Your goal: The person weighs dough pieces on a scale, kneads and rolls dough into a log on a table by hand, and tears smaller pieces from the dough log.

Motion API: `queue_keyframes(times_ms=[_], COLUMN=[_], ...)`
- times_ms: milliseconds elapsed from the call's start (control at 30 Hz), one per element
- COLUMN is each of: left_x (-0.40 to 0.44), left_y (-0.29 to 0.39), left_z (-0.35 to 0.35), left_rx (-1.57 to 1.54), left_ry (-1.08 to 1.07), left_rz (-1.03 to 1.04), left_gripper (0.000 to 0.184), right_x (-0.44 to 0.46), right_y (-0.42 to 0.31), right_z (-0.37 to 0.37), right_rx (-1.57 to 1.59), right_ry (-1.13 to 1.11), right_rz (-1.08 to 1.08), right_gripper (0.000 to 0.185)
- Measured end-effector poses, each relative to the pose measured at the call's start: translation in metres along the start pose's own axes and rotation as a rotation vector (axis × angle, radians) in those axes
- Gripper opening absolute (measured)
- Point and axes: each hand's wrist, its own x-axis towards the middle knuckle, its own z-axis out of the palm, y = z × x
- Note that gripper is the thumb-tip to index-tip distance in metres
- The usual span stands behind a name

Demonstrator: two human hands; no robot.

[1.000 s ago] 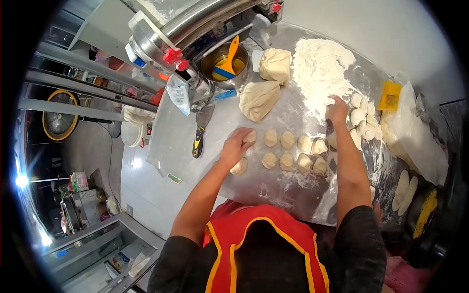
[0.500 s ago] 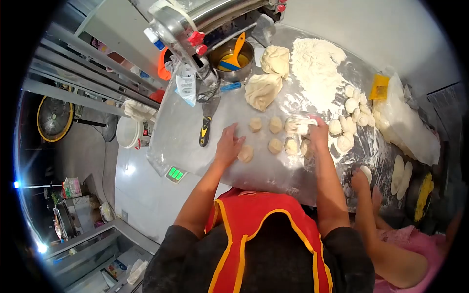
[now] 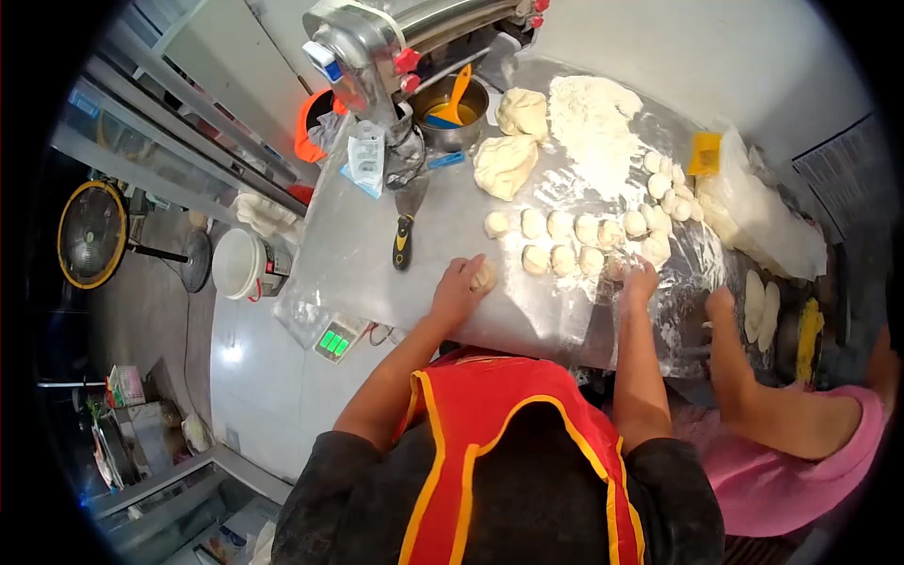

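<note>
My left hand rests on the metal table with its fingers curled against a dough ball at the left end of the near row. At the right end of the rows, my right hand has its fingers bent down at a floury dough ball, partly covered. Between my hands lie two rows of dough balls. Beyond them are a heap of flour and two large dough lumps. More floured pieces are grouped at the right.
Another person's arm reaches in at the right, beside long flat dough pieces. A scraper, a blue tool, a pot with a brush and a metal machine stand left. A scale is at the near left edge.
My left hand has moved onto the near-left dough ball. My right hand has left the flour and come down to the near row. The other person's arm has come into view.
</note>
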Motion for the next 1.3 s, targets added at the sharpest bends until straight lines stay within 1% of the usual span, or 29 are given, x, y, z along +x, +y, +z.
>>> queue_keyframes(times_ms=[33, 100, 167, 200, 300, 400, 500, 533, 600, 700, 833, 867, 900, 967, 1067, 1167, 1200, 1267, 1300], left_x=[0.002, 0.005, 0.009, 0.012, 0.01, 0.007, 0.0, -0.001, -0.001, -0.005, -0.009, -0.008, -0.009, -0.01, -0.008, -0.002, -0.002, 0.001, 0.002], left_y=[0.002, 0.003, 0.004, 0.005, 0.007, -0.002, -0.005, -0.004, -0.004, -0.003, 0.0, -0.001, -0.002, -0.001, 0.005, 0.006, 0.004, -0.001, -0.003], left_z=[0.004, 0.013, 0.017, 0.018, 0.015, 0.016, 0.014, 0.013, 0.009, 0.002, 0.001, 0.0, 0.001, 0.001, -0.001, 0.001, 0.002, 0.005, 0.005], left_rx=[-0.019, -0.029, -0.034, -0.038, -0.02, 0.014, 0.03, 0.033, 0.023, 0.019, -0.011, -0.008, -0.004, 0.006, 0.021, 0.016, 0.01, 0.029, 0.054], left_ry=[-0.007, 0.024, 0.033, 0.028, 0.029, 0.024, 0.061, 0.085, 0.062, 0.065, 0.057, 0.062, 0.07, 0.079, 0.072, 0.071, 0.08, 0.096, 0.104], left_rz=[-0.035, -0.032, -0.034, -0.035, -0.052, -0.073, -0.068, -0.06, -0.088, -0.107, -0.163, -0.147, -0.134, -0.133, -0.148, -0.126, -0.113, -0.077, -0.055], left_gripper=[0.057, 0.058, 0.059, 0.058, 0.059, 0.059, 0.058, 0.057, 0.056, 0.053, 0.051, 0.05, 0.049, 0.048, 0.044, 0.042, 0.041, 0.039, 0.039], right_x=[-0.005, -0.029, -0.057, -0.035, -0.012, 0.002, -0.042, -0.051, -0.058, -0.028, -0.027, -0.018, -0.012, 0.042, 0.062, 0.048, 0.051, 0.086, 0.088], right_y=[0.003, 0.023, 0.023, 0.048, 0.021, 0.013, 0.023, 0.027, 0.028, 0.005, 0.005, 0.016, 0.011, 0.02, 0.005, -0.02, -0.027, -0.006, -0.005], right_z=[0.003, 0.018, 0.046, 0.05, 0.037, 0.025, 0.05, 0.063, 0.089, 0.11, 0.102, 0.091, 0.082, 0.046, 0.008, 0.006, 0.01, 0.017, 0.021], right_rx=[-0.067, -0.204, -0.284, -0.374, -0.128, -0.124, -0.206, -0.283, -0.431, -0.161, -0.604, -0.529, -0.507, -0.427, -0.607, -0.298, -0.276, -0.443, -0.494], right_ry=[-0.075, -0.223, -0.428, -0.461, -0.311, -0.067, -0.411, -0.453, -0.534, -0.295, -0.483, -0.437, -0.279, -0.167, -0.205, -0.386, -0.322, -0.355, -0.375], right_rz=[-0.067, -0.19, -0.092, -0.209, -0.174, -0.165, -0.111, -0.174, -0.302, -0.03, -0.281, -0.456, -0.397, -0.454, -0.406, -0.358, -0.33, -0.413, -0.462], right_gripper=[0.039, 0.039, 0.04, 0.039, 0.038, 0.035, 0.034, 0.034, 0.036, 0.035, 0.037, 0.037, 0.035, 0.035, 0.034, 0.033, 0.032, 0.034, 0.034])
